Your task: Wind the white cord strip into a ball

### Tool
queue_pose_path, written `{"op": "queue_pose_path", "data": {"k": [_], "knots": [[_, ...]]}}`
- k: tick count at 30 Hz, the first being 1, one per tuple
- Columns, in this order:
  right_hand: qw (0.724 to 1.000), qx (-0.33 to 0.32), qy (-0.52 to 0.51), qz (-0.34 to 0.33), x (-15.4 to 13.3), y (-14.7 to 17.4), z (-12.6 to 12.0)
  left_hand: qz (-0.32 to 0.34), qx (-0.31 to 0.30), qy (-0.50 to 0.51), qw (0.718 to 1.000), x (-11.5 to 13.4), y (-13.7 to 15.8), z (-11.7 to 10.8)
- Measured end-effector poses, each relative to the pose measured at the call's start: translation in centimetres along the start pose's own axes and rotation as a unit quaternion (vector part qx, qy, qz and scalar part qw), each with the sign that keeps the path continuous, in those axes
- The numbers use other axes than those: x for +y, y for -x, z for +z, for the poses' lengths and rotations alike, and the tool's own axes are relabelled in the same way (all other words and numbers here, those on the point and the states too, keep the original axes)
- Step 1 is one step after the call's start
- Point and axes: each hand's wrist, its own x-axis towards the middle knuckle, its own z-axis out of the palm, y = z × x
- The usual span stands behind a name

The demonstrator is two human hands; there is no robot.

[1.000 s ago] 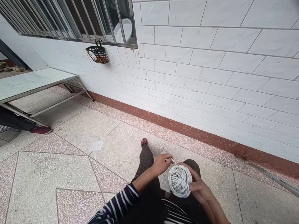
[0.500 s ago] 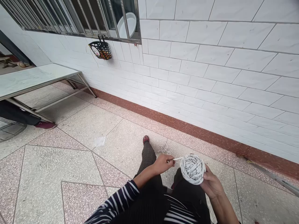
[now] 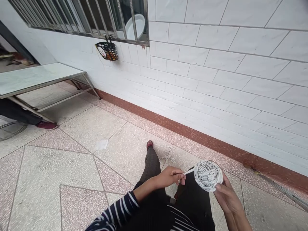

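My right hand point(image 3: 227, 192) grips a round ball of white yarn point(image 3: 208, 175) with dark flecks, thumb on its near side and the other fingers partly hidden behind it. A short taut strand runs from the ball to my left hand point(image 3: 171, 177), whose fingertips pinch it. Both hands are above my lap, the left a little to the left of the ball. On the floor beyond my left hand lies a loose tangle of the same pale yarn point(image 3: 168, 154).
A white-tiled wall point(image 3: 192, 73) with a red-brown base strip stands ahead. To the left are a glass-topped table point(image 3: 40, 75) and another person's leg and shoe point(image 3: 47, 125). A black basket point(image 3: 107, 51) hangs under the barred window. White paper point(image 3: 102, 144) lies on the floor.
Both hands and the yarn ball have shifted right and slightly lower in view. The ball has turned a little, and more of the floor tangle shows. The left pinch on the strand persists.
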Motion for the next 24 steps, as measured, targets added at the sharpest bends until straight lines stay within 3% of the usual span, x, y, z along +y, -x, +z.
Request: {"op": "queue_pose_path", "data": {"k": [5, 10, 13, 19, 24], "knots": [[0.999, -0.031, 0.034, 0.006, 0.5, 0.7, 0.4, -0.024, 0.044, 0.050, 0.998, -1.8, -0.8, -0.3], [0.994, -0.100, 0.040, 0.030, 1.0, 1.9, 2.6, -0.035, 0.173, -0.050, 0.983, -2.6, -2.4, -0.7], [0.990, -0.131, 0.019, 0.047, 0.9, 2.6, 3.7, -0.012, 0.201, -0.068, 0.977, -2.3, -3.3, -0.9], [0.994, -0.106, -0.019, 0.030, 0.1, 2.5, 2.6, -0.015, 0.230, 0.009, 0.973, -2.9, -4.6, -1.4], [0.998, -0.065, -0.002, 0.003, -0.5, 2.3, 1.5, -0.031, 0.248, -0.019, 0.968, -1.6, -5.3, -2.8]]}}
